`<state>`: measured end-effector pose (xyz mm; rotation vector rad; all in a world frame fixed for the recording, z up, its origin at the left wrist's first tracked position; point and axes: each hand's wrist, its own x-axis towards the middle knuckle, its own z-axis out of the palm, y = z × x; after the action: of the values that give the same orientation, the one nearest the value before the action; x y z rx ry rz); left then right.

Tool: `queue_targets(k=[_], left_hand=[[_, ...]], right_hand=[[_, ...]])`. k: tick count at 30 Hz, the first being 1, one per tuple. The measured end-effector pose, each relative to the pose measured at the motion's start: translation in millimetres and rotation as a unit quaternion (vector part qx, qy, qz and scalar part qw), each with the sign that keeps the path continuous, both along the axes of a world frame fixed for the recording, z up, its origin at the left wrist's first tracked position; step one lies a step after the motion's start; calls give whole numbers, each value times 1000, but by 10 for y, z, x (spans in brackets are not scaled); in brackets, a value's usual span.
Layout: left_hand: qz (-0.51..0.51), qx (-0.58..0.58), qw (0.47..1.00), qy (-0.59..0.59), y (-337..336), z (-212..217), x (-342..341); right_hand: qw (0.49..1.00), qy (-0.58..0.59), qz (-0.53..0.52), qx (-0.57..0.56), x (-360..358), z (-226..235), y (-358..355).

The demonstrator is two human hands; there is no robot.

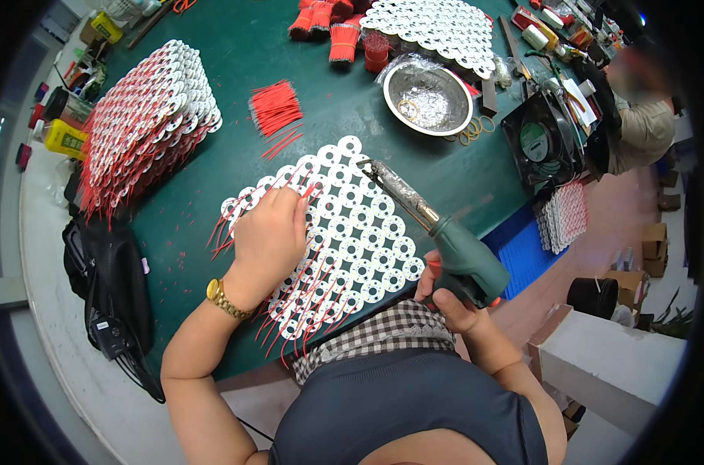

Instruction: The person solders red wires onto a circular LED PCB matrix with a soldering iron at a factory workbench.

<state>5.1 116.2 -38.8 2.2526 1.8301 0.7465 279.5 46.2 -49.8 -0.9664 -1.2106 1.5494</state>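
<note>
A panel of joined white round circuit boards [370,260] lies on the table in front of me. Cut red wires [309,291] stick out from its left and near rows. Over its left part is my left hand [271,232], wearing a gold watch, with its fingers pinched on a red wire [312,188]; more wires show beside the hand, and the fingertips are partly hidden. My right hand [451,308] grips a green soldering gun [467,256] at the panel's near right corner. The gun's metal tip points up and left, above the panel's far right edge.
A tall stack of wired panels [154,116] stands at left. Beyond my panel lie a loose bundle of red wires [275,107], a metal bowl [427,97] and bare panels [433,27]. A black fan [539,143] and a blue tray [522,260] are at right, near another person [642,128].
</note>
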Motion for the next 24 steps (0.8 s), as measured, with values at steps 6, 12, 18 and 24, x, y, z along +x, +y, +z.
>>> queue_targets(k=[6,12,18,24], left_hand=[[-7,-9,999,-45,-90,153,-7],[-26,-51,998,-12,-89,-16,42],[-36,-63,997,1,-84,-31,22],[-54,-70,996,1,-87,-4,3]], right_hand=[[998,-48,38,-13,73,-86,-81],[993,-76,87,-1,1,-185,-122],[992,-81,98,-6,5,-185,-118],[991,-114,61,19,-6,-190,-119]])
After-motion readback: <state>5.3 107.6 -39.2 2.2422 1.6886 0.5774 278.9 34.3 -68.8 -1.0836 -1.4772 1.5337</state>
